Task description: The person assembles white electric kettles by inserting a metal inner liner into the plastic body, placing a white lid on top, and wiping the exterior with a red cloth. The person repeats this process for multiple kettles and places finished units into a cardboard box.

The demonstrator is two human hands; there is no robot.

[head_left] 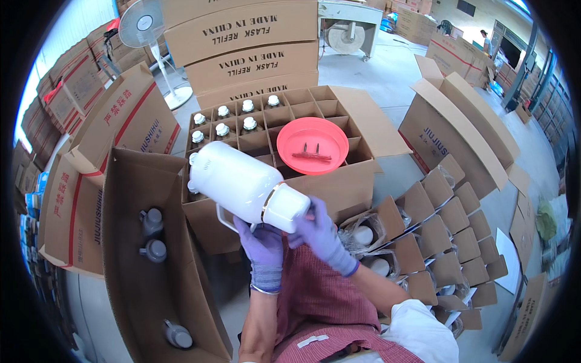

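Note:
A white vacuum flask [236, 181] with a side handle and a gold ring lies tilted in the air in front of me, its base toward the far left. My left hand [261, 245], in a purple glove, is closed around its underside near the handle. The gloved right hand [321, 236] grips the white lid [286, 207] at the flask's near end. Just beyond is a divided carton [339, 184] with several silvery flask refills [248, 124] standing in its cells. On its dividers rests a red plastic bowl [313, 130], holding a reddish bar with two upright dark pins.
At left, a long open carton [130, 290] holds three grey handled cups [155, 250]. Several small open boxes [440, 257], some with plastic-wrapped items, crowd the right. Stacked cartons [242, 30] rise behind, beside a white fan [144, 27]. Another large open carton [448, 133] stands at far right.

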